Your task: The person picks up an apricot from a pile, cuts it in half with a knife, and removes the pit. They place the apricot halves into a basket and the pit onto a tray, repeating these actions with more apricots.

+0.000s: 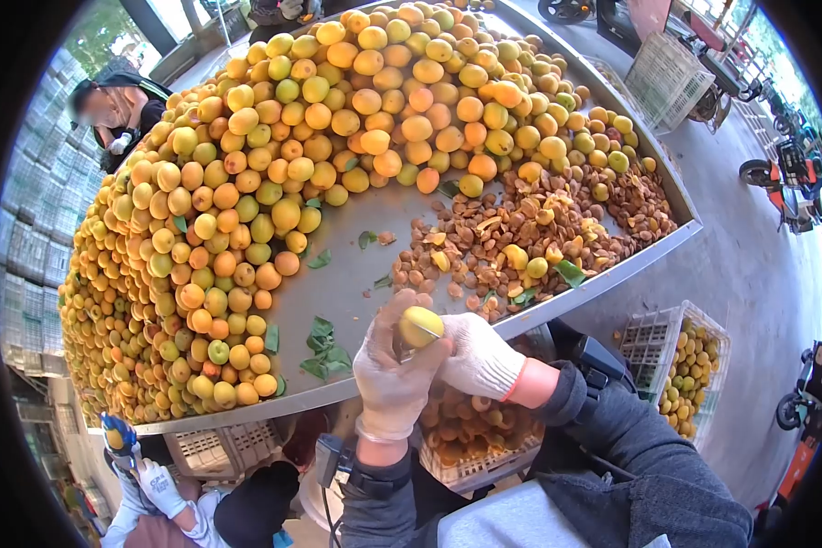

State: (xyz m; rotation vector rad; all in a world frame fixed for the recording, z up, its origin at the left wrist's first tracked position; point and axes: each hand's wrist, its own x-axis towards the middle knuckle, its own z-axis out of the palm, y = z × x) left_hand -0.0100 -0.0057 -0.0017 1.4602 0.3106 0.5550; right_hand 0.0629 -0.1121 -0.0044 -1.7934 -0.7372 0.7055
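In front of me, just above the table's near edge, my left hand (pixel 388 374) in a white glove is closed around a yellow-green apricot (pixel 421 326). My right hand (pixel 482 354), also gloved, is closed with its fingertips against the fruit. A thin pale line like a narrow blade crosses the apricot and runs to the right fingertips; any handle is hidden. Below the hands, a crate (pixel 470 475) holds halved apricots. Past them on the metal table (pixel 338 283) lies a heap of brown pits (pixel 511 228).
A large mound of whole apricots (pixel 247 201) covers the table's left and far side. Green leaves (pixel 324 349) lie near the edge. A crate of apricots (pixel 690 379) stands on the floor at right. Co-workers sit at lower left and upper left; motorbikes (pixel 790 178) are parked at right.
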